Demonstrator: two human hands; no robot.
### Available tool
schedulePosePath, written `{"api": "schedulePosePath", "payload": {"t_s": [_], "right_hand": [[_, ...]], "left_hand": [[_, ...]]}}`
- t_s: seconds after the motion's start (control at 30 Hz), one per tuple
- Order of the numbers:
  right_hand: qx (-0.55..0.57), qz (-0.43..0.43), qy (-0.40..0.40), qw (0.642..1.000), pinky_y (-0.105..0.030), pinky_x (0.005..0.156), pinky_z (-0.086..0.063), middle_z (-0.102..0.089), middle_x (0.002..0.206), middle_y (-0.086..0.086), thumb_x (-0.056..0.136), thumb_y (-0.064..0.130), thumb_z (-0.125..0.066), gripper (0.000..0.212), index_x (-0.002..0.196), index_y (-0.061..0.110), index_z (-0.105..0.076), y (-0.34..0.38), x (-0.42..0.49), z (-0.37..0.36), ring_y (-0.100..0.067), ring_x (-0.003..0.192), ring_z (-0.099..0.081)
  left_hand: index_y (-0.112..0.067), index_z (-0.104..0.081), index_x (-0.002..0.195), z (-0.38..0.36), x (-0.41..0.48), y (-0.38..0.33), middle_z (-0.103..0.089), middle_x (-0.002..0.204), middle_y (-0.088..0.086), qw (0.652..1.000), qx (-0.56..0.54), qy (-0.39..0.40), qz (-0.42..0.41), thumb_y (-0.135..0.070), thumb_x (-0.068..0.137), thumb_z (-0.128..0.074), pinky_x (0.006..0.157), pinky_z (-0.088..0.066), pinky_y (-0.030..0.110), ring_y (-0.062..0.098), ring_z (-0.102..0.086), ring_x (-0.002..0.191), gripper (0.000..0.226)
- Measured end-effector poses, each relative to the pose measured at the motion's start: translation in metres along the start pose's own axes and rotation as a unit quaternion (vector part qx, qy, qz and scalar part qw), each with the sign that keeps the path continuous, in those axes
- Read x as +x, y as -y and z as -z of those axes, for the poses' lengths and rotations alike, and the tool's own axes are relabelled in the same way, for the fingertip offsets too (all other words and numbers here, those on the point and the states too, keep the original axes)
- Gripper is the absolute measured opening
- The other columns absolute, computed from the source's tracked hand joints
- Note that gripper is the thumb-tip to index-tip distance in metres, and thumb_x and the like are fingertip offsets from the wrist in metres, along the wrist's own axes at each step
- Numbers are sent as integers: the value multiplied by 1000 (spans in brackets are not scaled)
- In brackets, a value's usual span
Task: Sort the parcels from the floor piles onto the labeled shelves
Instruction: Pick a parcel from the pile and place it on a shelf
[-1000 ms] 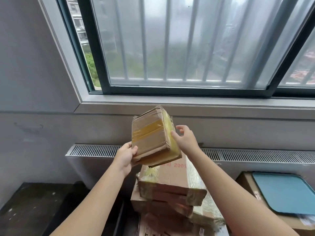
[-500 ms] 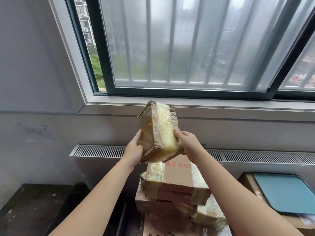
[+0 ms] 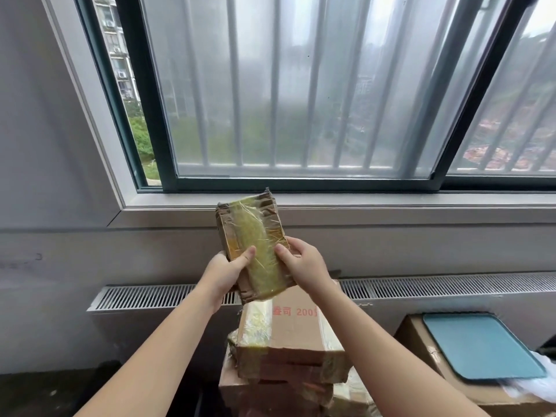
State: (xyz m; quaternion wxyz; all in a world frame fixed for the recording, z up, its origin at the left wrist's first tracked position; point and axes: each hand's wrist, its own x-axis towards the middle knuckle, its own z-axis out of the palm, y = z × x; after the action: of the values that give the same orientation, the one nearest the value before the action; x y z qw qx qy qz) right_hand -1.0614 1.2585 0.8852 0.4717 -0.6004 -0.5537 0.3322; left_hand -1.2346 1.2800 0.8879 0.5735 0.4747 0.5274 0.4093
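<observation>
A small cardboard parcel wrapped in yellowish clear tape is held up in front of the window sill, its taped face toward me. My left hand grips its lower left edge, thumb across the front. My right hand grips its lower right edge, thumb on the taped face. Below the hands stands a pile of taped cardboard parcels, the top one printed with red characters. No shelf is in view.
A barred window fills the upper view above a grey sill. A long radiator grille runs along the wall. At right sits a carton with a teal tray on top. Dark floor lies at lower left.
The parcel has been turned in my hands so its broad taped face now points at me. Both hands shifted their grip to its lower edges, thumbs in front.
</observation>
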Motion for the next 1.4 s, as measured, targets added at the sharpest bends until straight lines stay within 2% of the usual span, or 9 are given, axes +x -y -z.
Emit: {"api": "schedulePosePath", "payload": {"t_s": [0.13, 0.3, 0.47, 0.53, 0.73, 0.8, 0.97, 1.17, 1.4], "right_hand": [[27, -9, -4, 1000, -41, 94, -54, -72, 111, 9, 98, 37, -51, 31, 121, 24, -69, 6, -2, 7, -10, 104, -66], [1, 5, 15, 1000, -44, 97, -52, -65, 126, 1, 99, 32, -53, 30, 127, 27, -63, 7, 1, 13, -16, 112, -62], [-21, -79, 51, 995, -40, 113, -35, -37, 152, 2, 82, 60, -67, 94, 155, 18, -24, 5, 4, 24, -20, 140, -38], [40, -114, 87, 989, -45, 111, -39, -46, 149, -1, 70, 71, -70, 103, 150, 19, -32, 2, 5, 27, -21, 133, -49], [109, -73, 56, 990, -44, 91, -56, -72, 113, -1, 96, 29, -62, 22, 117, 21, -64, -6, 10, 26, -23, 104, -69], [100, -65, 34, 992, -45, 93, -55, -71, 112, -3, 97, 18, -58, 20, 116, 20, -63, -7, 12, 24, -24, 105, -68], [70, -59, 3, 996, -43, 94, -55, -69, 111, -1, 96, 16, -61, 23, 119, 16, -61, -6, 15, 16, -19, 103, -67], [72, -41, -11, 997, -37, 91, -55, -69, 112, 0, 96, 14, -60, 22, 118, 16, -60, 2, 17, 8, -16, 103, -66], [74, -45, -18, 996, -31, 79, -56, -68, 110, 2, 97, 16, -58, 19, 117, 17, -58, 14, 22, -2, -15, 101, -65]], "left_hand": [[-8, -60, 122, 2, -1, -2, -72, 109, 8, 998, -69, 2, 16, -33, 93, -64, 79, -55, 41, 28, -68, 98, 38], [-11, -58, 126, 8, -5, 6, -71, 113, 7, 993, -120, 16, 15, -34, 98, -56, 96, -51, 54, 27, -67, 100, 37], [-13, -59, 126, 17, -5, 17, -72, 117, 9, 974, -217, 52, 39, -34, 102, -45, 80, -54, 46, 29, -66, 108, 35], [-12, -57, 131, 21, -3, 23, -70, 121, 10, 969, -233, 65, 50, -35, 101, -45, 84, -53, 47, 30, -64, 113, 40], [-18, -51, 135, 22, 3, 18, -68, 118, 4, 985, -169, 14, 1, -23, 106, -39, 69, -53, 33, 21, -65, 106, 32], [-29, -41, 142, 22, 5, 15, -65, 116, 1, 995, -95, -26, -22, -18, 106, -39, 65, -51, 28, 16, -64, 99, 37], [-37, -42, 145, 19, 11, 12, -63, 131, 1, 998, -19, -44, -44, -26, 106, -36, 100, -49, 42, 20, -60, 118, 41], [-31, -54, 132, 19, 5, 2, -71, 117, -5, 996, -51, 7, -75, -41, 105, -38, 80, -51, 29, 15, -65, 110, 34], [-31, -48, 133, 28, 4, 7, -66, 125, -6, 992, -26, 27, -118, -49, 84, -70, 96, -54, 35, 10, -65, 112, 57]]}}
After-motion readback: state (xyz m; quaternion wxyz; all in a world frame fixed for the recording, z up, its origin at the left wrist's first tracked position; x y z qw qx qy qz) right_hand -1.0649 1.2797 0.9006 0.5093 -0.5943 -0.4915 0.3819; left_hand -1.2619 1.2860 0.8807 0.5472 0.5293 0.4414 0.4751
